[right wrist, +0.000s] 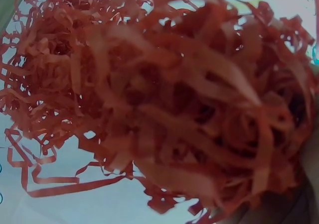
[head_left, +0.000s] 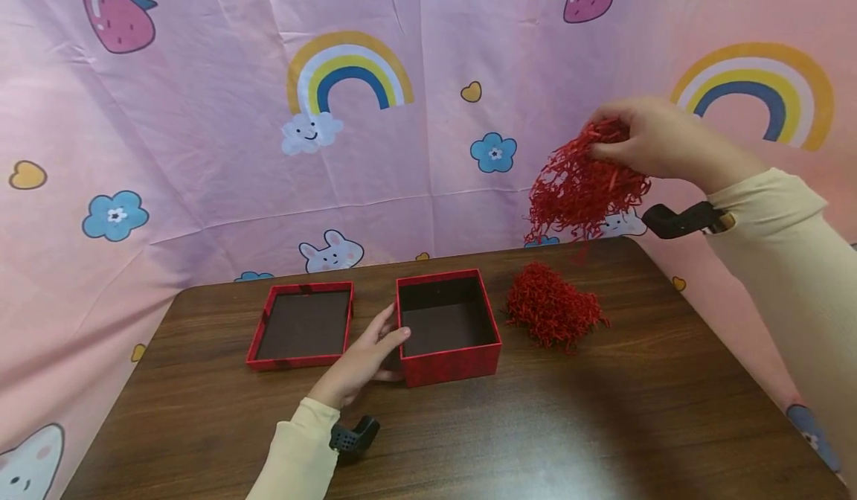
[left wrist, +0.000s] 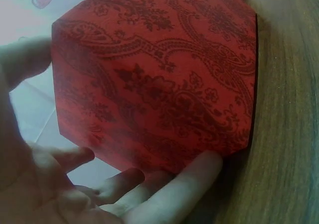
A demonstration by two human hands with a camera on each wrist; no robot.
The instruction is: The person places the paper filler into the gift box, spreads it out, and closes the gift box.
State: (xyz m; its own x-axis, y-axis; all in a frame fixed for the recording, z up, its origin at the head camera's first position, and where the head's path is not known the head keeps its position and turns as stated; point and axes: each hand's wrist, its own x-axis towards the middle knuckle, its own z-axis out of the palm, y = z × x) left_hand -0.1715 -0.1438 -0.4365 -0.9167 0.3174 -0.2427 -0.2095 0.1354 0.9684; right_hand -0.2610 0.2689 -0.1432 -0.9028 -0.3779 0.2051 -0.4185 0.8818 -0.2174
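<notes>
A square red patterned box (head_left: 450, 366) with a dark interior stands open on the table. My left hand (head_left: 361, 355) holds its left wall, thumb over the rim and the other fingers along the outside. The left wrist view shows the box's floral side (left wrist: 154, 79) close up, with fingertips against its lower edge. Raised above the table at the right, my right hand (head_left: 639, 139) grips a bunch of red shredded paper (head_left: 579, 184), strands hanging below. In the right wrist view the shredded paper (right wrist: 164, 99) fills most of the picture.
A shallow red box lid (head_left: 303, 325) lies left of the box, its dark inside facing up. Another pile of red shredded paper (head_left: 552, 306) lies right of the box. Behind the brown wooden table (head_left: 535, 425) hangs a pink printed cloth (head_left: 221, 113).
</notes>
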